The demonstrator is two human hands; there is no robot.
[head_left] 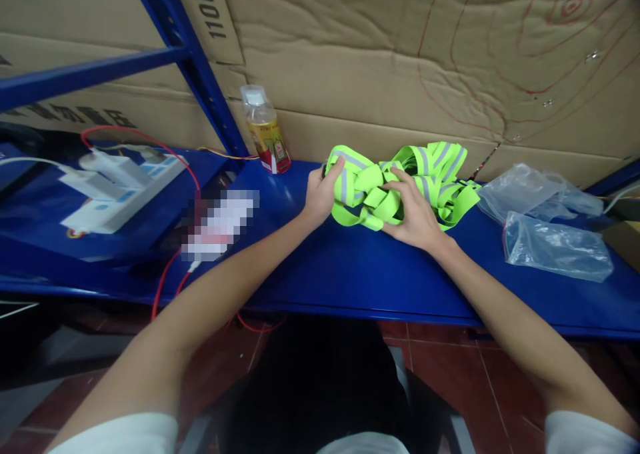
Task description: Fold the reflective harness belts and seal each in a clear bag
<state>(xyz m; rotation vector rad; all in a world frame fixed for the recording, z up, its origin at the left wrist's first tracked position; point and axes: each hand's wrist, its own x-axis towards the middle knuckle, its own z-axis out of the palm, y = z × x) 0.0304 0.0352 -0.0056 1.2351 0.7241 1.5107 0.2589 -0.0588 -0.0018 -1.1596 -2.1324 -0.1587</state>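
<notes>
- Tangled neon yellow-green fabric straps with grey stripes (447,164) lie near the blue metal worktop (320,274)'s back edge, long axis along it.
- Left hand (321,193): fingers grip their left end.
- Right hand (417,213): fingers curl round their middle, nearer the bulk.

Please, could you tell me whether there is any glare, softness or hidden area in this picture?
In the head view, the crumpled transparent plastic bags show pale glints; also in the head view, the neon-green fabric straps with grey stripes look bright and fairly clear, while a blocky pixelated patch hides details at the left.
</notes>
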